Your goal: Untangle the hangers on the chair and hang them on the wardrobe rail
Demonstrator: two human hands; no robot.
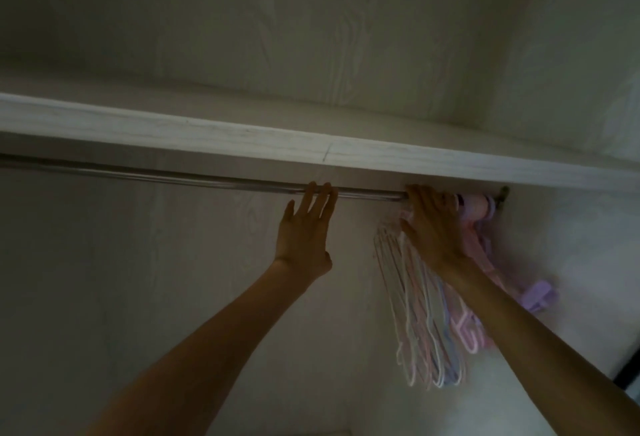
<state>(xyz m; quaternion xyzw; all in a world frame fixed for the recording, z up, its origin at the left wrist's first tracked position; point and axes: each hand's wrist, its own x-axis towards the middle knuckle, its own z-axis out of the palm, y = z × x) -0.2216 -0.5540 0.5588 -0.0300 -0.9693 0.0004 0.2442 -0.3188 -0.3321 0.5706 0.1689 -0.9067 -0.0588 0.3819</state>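
Forearms: both bare, reaching up from the bottom edge toward the wardrobe rail (pixel 194 177); nearest the camera.
Left hand (pixel 304 234): below the rail near its middle, fingers straight and slightly spread, fingertips (pixel 322 189) touching the rail's underside. Holds nothing.
Right hand (pixel 433 227): at the rail toward its right end, back of hand to the camera, fingers laid forward over the hooks of the hanger bunch. Whether they curl round the hooks or merely press on them: cannot tell, fingertips hidden.
Hangers (pixel 419 318): thin pastel ones, white, pink and blue, bunched tight, hanging from the rail just below the right hand; bodies drop beneath the palm and wrist, left of the forearm.
Clip hangers (pixel 540 293): pink and lilac, on the rail right of the hand, partly behind the forearm.
Rail bracket (pixel 502 195): at the rail's far right end, past the hooks.
Shelf (pixel 242 141): pale wood-grain board directly above the rail.
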